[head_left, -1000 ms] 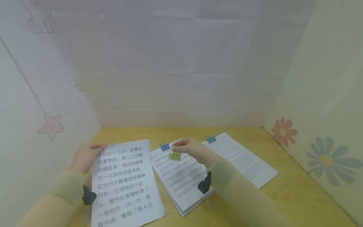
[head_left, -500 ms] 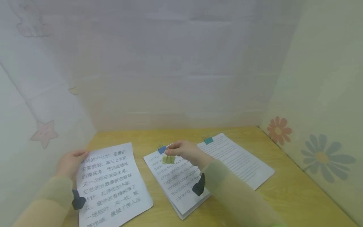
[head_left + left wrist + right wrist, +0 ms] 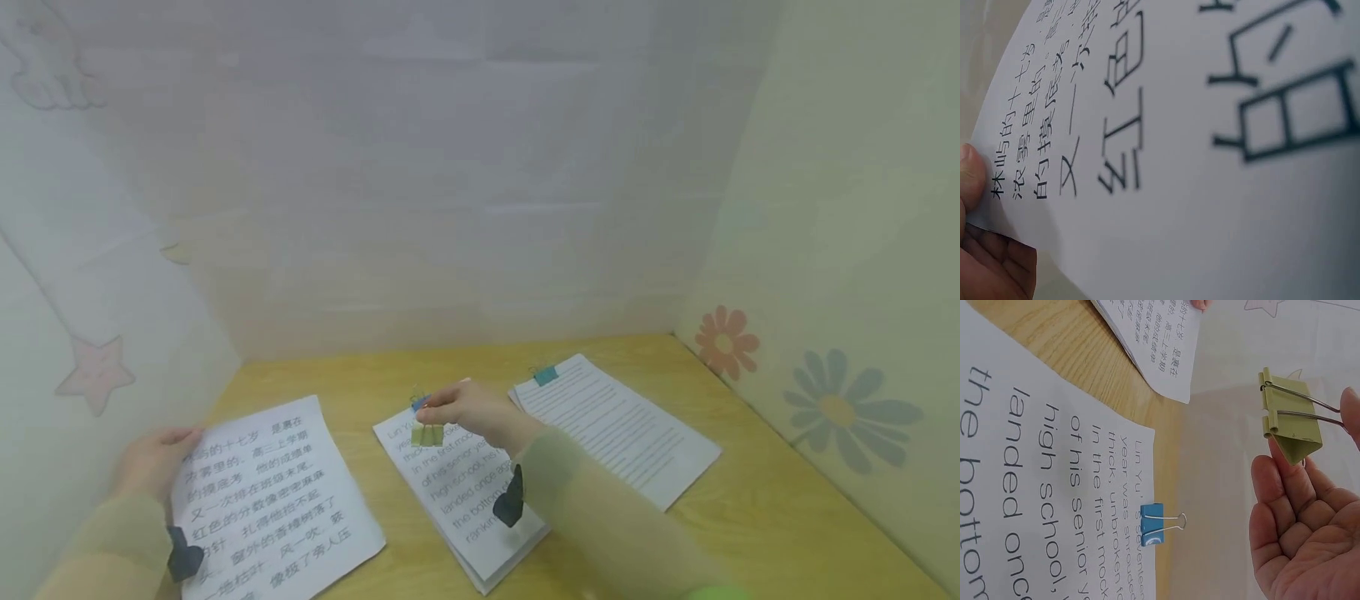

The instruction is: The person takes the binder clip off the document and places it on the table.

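Note:
In the head view my left hand [image 3: 150,462] holds the upper left corner of a stack of papers [image 3: 262,492] printed with large Chinese characters. The left wrist view shows its thumb [image 3: 971,175] on top and curled fingers under the edge. My right hand [image 3: 480,412] pinches a yellow-green binder clip [image 3: 1297,412] by its wire handles, with the jaws still together. That hand hovers above the top of the middle stack of papers [image 3: 465,492], which has large English text. A blue binder clip [image 3: 1152,524] grips this stack's top edge, partly hidden behind my right fingers in the head view.
Farther right on the wooden table [image 3: 757,500] lies another stack of papers [image 3: 622,433] in small print, held by a teal binder clip [image 3: 546,375]. Pale cloth walls with printed flowers [image 3: 727,343] and a star [image 3: 96,375] enclose the table's back and sides.
My left hand and the Chinese-text papers have shifted left and lower, widening the gap to the middle stack. My right hand has drifted slightly left with the yellow-green clip. The head view has turned a little.

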{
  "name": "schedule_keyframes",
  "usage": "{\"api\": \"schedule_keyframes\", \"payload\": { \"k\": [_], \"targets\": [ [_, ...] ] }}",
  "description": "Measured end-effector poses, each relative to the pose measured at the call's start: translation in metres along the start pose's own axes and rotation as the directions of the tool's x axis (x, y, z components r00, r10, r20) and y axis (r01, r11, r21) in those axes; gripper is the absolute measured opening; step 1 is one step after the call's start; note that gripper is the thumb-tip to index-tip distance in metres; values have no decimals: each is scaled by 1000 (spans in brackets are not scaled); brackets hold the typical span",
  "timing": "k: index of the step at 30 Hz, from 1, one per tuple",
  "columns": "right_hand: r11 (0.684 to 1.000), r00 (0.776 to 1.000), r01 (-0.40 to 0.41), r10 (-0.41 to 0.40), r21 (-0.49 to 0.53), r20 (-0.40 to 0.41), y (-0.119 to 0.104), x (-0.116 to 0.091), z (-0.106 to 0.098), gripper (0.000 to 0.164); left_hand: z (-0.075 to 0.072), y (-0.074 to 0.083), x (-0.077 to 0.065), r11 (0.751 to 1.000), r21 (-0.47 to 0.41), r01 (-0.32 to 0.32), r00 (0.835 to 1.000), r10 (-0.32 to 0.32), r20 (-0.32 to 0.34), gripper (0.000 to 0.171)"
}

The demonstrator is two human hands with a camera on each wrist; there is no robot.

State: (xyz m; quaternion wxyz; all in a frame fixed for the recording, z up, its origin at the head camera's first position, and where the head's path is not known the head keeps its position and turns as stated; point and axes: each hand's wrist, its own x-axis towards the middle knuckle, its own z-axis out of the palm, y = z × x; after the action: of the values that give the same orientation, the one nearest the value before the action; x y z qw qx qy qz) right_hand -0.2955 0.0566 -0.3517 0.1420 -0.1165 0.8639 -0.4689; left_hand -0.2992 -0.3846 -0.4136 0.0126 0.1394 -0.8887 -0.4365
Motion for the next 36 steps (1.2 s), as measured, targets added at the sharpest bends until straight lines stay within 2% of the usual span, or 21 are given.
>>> {"api": "schedule_keyframes", "payload": {
  "k": [4,6,8,10,13,16,19,26,31,36],
  "targets": [
    [998,999,-11,9,61,32,1,3,9,43,-1,20,-22,998,20,56,998,-55,-13,68],
    [997,999,-6,2,79,46,2,6,15,43,-2,30,-33,998,28,61,998,-61,-10,66],
    [997,998,-4,0,73,55,2,8,22,42,-1,33,-36,997,41,59,998,-58,-13,63],
    [998,998,-6,2,58,61,3,11,29,41,-1,29,-32,997,62,52,999,-51,-12,61],
    [999,997,-17,15,32,71,2,13,40,38,-2,13,-13,991,128,35,999,-35,1,53],
    [1000,997,-24,24,2,80,1,15,51,38,-1,-6,8,975,222,4,1000,-7,12,47],
    [998,995,-50,53,-39,86,0,18,63,38,-1,-14,18,956,291,-30,1000,27,15,46],
    [987,989,-111,121,-113,87,-3,20,87,37,-3,-4,7,927,368,-73,997,77,3,35],
    [970,987,-110,133,-218,95,-2,20,97,34,-2,2,0,935,355,-22,1000,24,-3,37],
    [966,984,-110,139,-235,111,-4,18,102,31,-1,2,-1,934,356,4,1000,0,-12,39]
  ]
}}
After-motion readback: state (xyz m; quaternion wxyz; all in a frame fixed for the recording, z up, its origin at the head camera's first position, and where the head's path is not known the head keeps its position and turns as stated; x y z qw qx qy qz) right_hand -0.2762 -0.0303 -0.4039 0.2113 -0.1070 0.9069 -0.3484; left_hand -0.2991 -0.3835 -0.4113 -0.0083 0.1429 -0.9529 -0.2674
